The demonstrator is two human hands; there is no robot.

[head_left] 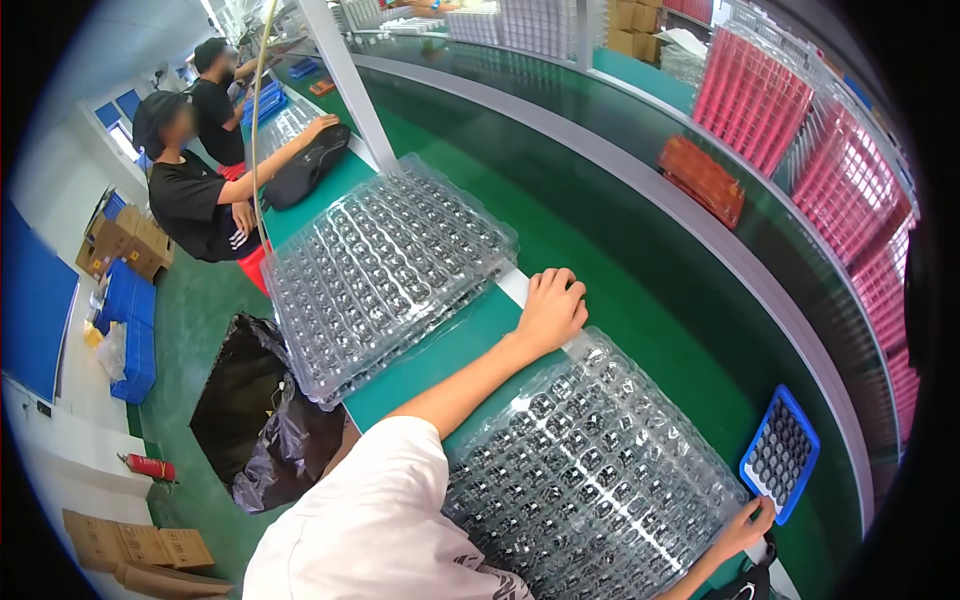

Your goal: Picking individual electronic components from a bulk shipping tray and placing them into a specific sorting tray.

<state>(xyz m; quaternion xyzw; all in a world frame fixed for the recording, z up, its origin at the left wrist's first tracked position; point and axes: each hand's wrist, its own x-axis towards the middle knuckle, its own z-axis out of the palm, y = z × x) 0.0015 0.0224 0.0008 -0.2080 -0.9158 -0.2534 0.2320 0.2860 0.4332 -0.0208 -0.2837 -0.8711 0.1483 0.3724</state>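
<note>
Blue tray (pixel 783 452) lies one o'clock from our nearer right hand (pixel 742 530), long axis one-to-seven; right fingers at its rim, pinch we can't tell. Left hand (pixel 550 312), fingers curled, at tray's ten o'clock.

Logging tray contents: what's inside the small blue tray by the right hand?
Blue tray: rows of grey roundish shapes, parts or pockets unclear. What lies beneath is covered; the right hand hides a bit of the near edge.

Green workbench (pixel 440 350) under clear trays (pixel 600 470) (two stacks).
</note>
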